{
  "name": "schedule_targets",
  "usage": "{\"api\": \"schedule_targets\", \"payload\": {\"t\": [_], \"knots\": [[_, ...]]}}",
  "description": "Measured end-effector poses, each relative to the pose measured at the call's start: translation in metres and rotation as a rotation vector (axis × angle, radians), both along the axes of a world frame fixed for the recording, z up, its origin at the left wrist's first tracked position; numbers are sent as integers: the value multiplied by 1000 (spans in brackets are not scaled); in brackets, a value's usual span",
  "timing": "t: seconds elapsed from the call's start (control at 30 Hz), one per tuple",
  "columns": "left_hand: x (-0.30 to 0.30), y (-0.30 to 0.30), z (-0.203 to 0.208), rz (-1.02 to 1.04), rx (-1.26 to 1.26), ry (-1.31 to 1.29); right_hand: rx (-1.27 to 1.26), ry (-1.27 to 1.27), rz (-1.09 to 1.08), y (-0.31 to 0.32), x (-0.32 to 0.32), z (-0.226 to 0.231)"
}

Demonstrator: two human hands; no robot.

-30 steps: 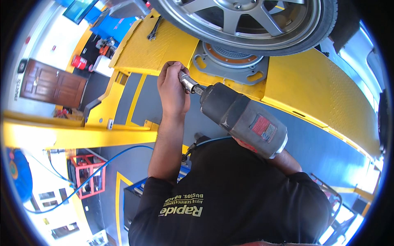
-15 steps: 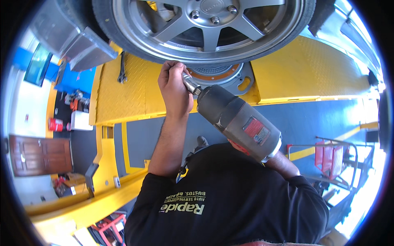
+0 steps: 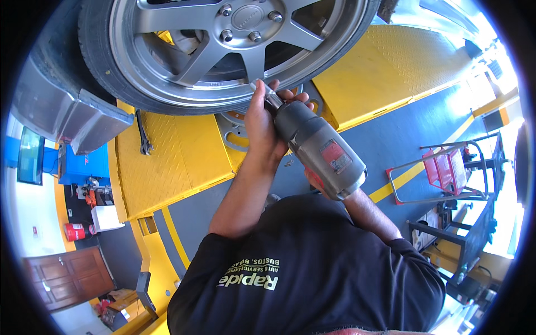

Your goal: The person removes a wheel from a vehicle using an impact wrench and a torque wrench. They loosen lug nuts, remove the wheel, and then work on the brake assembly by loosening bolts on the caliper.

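A grey and black impact wrench (image 3: 318,142) points up and left toward a silver alloy wheel (image 3: 254,61). On its nose sits a metal socket (image 3: 272,98), whose tip overlaps the wheel's lower rim in the picture; whether they touch I cannot tell. My left hand (image 3: 261,125) supports the nose from beneath, thumb along the socket and fingertips showing on the far side. The wrench body mostly hides my right hand (image 3: 314,180), which is closed at the handle. Several lug nuts (image 3: 254,37) surround the wheel's centre cap (image 3: 247,18).
A yellow ramp (image 3: 173,162) runs under the tyre (image 3: 103,70), with a turning plate (image 3: 237,139) below the wheel. A dark spanner (image 3: 143,134) lies on the ramp at left. A red-seated creeper or stool (image 3: 446,170) stands at right on the grey floor.
The view has turned, so the wheel appears farther left. My left hand has shifted from pinching the socket to cradling the wrench's nose. The socket appears higher, overlapping the rim.
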State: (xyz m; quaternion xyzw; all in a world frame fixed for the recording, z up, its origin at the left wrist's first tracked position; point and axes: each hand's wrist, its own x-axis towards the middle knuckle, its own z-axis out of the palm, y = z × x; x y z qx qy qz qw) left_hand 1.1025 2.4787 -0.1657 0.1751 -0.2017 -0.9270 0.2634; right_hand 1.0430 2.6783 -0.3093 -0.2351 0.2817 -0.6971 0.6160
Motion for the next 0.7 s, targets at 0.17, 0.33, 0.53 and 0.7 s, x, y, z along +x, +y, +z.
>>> {"api": "schedule_targets", "payload": {"t": [0.17,0.33,0.53,0.7], "knots": [[-27,-10,-15,-55,46,51,9,878,-291,-7,-11,56],[-56,-41,-28,-166,129,69,17,963,-138,-21,-44,116],[-70,-63,-42,-132,100,-36,-3,808,152,-33,-76,117],[-72,-63,-45,-163,82,4,72,729,315,-33,-97,112]]}}
